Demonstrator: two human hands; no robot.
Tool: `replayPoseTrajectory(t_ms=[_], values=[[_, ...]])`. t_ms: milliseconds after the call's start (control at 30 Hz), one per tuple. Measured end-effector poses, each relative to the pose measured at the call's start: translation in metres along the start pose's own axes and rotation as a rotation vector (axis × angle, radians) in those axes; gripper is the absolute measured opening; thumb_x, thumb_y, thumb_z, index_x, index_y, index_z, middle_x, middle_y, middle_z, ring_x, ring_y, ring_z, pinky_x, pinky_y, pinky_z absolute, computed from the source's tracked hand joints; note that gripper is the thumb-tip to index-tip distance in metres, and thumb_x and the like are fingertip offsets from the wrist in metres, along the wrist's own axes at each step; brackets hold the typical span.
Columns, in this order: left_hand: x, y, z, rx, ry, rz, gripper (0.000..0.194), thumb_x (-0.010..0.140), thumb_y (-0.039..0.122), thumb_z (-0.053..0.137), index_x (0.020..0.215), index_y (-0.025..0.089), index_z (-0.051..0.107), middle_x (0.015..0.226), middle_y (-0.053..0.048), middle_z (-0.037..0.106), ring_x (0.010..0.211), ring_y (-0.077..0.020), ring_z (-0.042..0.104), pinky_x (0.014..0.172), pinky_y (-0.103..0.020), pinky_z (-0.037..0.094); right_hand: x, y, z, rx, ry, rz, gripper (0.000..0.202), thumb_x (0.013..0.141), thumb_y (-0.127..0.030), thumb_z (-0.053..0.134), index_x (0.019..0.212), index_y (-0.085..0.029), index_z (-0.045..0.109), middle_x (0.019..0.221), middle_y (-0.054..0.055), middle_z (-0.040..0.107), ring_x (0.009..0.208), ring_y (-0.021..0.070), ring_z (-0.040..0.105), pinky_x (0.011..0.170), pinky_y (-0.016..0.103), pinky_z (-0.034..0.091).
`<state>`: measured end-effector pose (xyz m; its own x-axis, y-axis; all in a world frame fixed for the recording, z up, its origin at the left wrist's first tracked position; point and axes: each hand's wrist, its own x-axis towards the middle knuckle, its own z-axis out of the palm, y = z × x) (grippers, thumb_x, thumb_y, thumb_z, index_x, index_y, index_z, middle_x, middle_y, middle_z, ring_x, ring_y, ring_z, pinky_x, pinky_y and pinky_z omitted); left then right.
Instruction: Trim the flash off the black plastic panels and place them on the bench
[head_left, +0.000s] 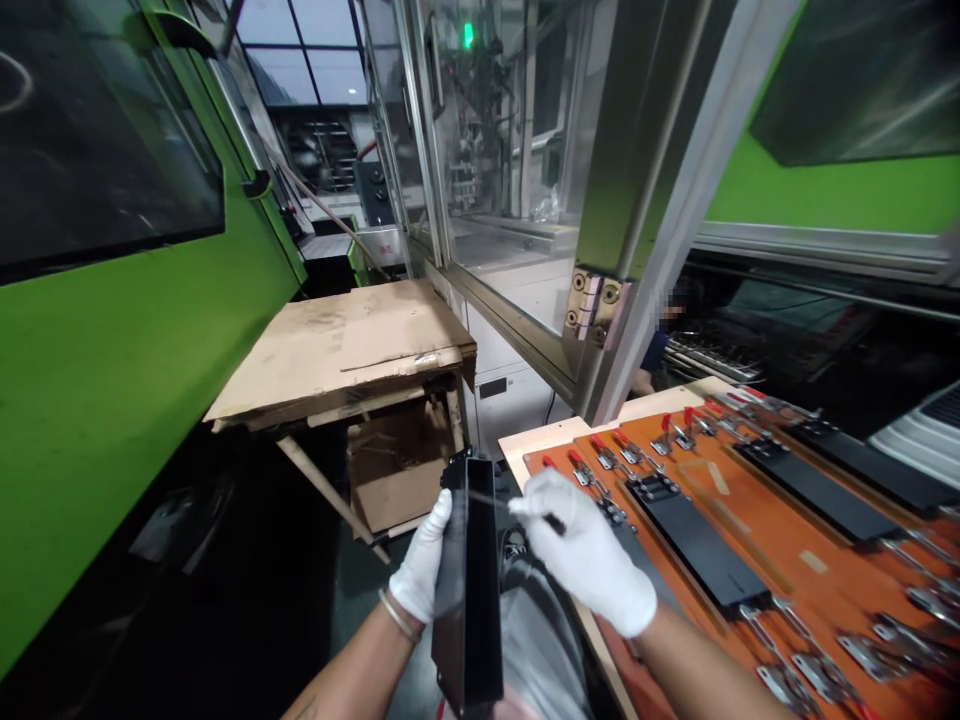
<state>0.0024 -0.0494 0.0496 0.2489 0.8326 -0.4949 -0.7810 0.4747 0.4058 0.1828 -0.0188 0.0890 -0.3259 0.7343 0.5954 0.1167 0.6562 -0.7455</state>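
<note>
Currently, the left grip (421, 565) is clasping a long black box (466, 595). Near its upper end, the right grip (581, 545) is pinching a thin stick (489, 499), too blurred to identify.

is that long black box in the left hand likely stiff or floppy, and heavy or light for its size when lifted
The black box is probably stiff, since its long edges look straight in the left hand. It may be light for its size, as it appears hollow inside.
</note>
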Motion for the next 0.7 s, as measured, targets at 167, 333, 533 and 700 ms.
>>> replayPoseTrajectory(t_ms=[167, 333, 533, 700], values=[[0.003, 0.01, -0.006, 0.031, 0.091, -0.002, 0.043, 0.084, 0.053, 0.058, 0.063, 0.016, 0.063, 0.048, -0.002, 0.064, 0.04, -0.0159, 0.061, 0.041, -0.023, 0.047, -0.037, -0.03, 0.008, 0.066, -0.354, 0.054, 0.029, 0.067, 0.003, 0.042, 0.073, -0.02, 0.059, 0.077, -0.001, 0.053, 0.073, 0.0125, 0.054, 0.066, 0.023, 0.043], [0.001, 0.009, -0.007, 0.073, 0.165, 0.039, 0.042, 0.084, 0.053, 0.058, 0.066, 0.015, 0.065, 0.048, -0.004, 0.064, 0.041, -0.0177, 0.061, 0.042, -0.025, 0.048, -0.041, -0.024, 0.015, 0.011, -0.435, 0.118, 0.028, 0.067, 0.003, 0.042, 0.066, -0.02, 0.057, 0.079, -0.001, 0.053, 0.072, 0.0116, 0.054, 0.064, 0.022, 0.042], [-0.001, 0.004, -0.014, 0.014, 0.115, 0.057, 0.031, 0.089, 0.038, 0.057, 0.099, 0.011, 0.071, 0.078, -0.009, 0.076, 0.079, -0.0245, 0.073, 0.081, -0.035, 0.055, -0.004, 0.016, 0.024, -0.012, -0.134, 0.032, 0.021, 0.076, -0.007, 0.046, 0.07, -0.02, 0.061, 0.076, 0.0, 0.051, 0.072, 0.0135, 0.051, 0.071, 0.026, 0.044], [-0.001, 0.016, -0.044, -0.073, 0.183, 0.052, 0.04, 0.085, 0.044, 0.06, 0.106, 0.011, 0.068, 0.078, -0.008, 0.076, 0.081, -0.0252, 0.073, 0.086, -0.036, 0.054, 0.037, 0.078, 0.038, 0.083, 0.252, 0.47, 0.014, 0.078, -0.024, 0.056, 0.083, -0.018, 0.068, 0.078, 0.002, 0.06, 0.074, 0.0164, 0.056, 0.074, 0.03, 0.047]])
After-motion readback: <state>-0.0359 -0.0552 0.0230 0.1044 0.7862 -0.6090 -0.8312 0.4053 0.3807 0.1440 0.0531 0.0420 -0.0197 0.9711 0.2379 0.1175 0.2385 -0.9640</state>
